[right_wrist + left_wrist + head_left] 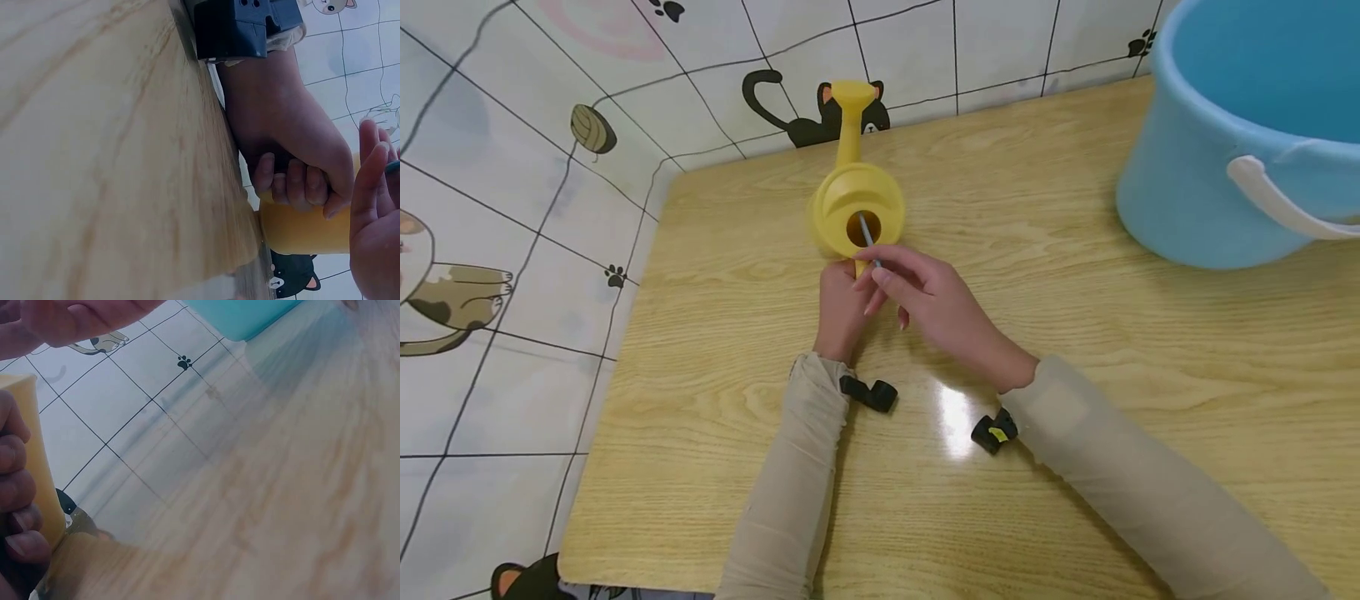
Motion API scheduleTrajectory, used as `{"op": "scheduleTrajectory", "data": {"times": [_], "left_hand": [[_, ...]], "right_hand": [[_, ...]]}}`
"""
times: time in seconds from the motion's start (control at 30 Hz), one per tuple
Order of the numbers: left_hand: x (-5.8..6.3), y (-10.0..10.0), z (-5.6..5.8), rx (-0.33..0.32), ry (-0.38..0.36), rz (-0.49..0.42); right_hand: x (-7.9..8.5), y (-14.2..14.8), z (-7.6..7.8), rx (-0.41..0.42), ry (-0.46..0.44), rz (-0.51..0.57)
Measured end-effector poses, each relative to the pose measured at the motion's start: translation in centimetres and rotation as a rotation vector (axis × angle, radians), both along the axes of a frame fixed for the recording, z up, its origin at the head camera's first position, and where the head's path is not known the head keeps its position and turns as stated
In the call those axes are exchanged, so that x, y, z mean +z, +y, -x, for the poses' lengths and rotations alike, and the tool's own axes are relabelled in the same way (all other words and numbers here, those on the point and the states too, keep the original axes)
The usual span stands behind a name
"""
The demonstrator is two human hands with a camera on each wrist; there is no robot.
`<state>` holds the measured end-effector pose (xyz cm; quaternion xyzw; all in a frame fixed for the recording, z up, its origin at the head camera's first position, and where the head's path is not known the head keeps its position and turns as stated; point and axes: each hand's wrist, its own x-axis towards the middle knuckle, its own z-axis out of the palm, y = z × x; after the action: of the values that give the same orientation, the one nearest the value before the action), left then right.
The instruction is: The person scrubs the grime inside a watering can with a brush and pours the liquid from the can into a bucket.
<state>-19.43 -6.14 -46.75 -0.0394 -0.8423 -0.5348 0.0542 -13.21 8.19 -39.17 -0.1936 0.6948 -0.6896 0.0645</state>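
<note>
A yellow watering can (827, 221) stands on the wooden table, its spout pointing to the back wall. My left hand (840, 307) grips its handle, with the fingers (299, 184) curled round it in the right wrist view. Above that, my right hand (936, 304) pinches a thin grey-blue stick (867, 229) between thumb and fingers. The stick's far end reaches into the round opening on top of the can, and its near end is hidden by the fingers. In the left wrist view the can's yellow side (44, 462) shows beside the left fingers (19, 481).
A large light blue bucket (1210, 192) with a white handle stands on the table (700, 417) at the right. White tiled walls (1000, 50) with cat drawings border the table at the back and left. Each sleeve carries a black wrist camera (880, 395).
</note>
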Motion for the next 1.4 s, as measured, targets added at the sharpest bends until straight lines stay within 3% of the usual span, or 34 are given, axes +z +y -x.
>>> {"op": "scheduleTrajectory", "data": {"times": [0.5,0.8,1.4], "left_hand": [[-0.07,-0.03,0.09,0.011,-0.013,0.010],[0.02,-0.06,-0.06,0.043,-0.032,-0.111],[-0.16,0.04,0.16,0.012,0.005,-0.034]], "right_hand": [[-0.22,0.02,0.21,0.000,0.021,0.020],[-0.27,-0.04,-0.21,0.034,0.000,0.095],[-0.44,0.24,0.19,0.004,0.013,0.062]]}}
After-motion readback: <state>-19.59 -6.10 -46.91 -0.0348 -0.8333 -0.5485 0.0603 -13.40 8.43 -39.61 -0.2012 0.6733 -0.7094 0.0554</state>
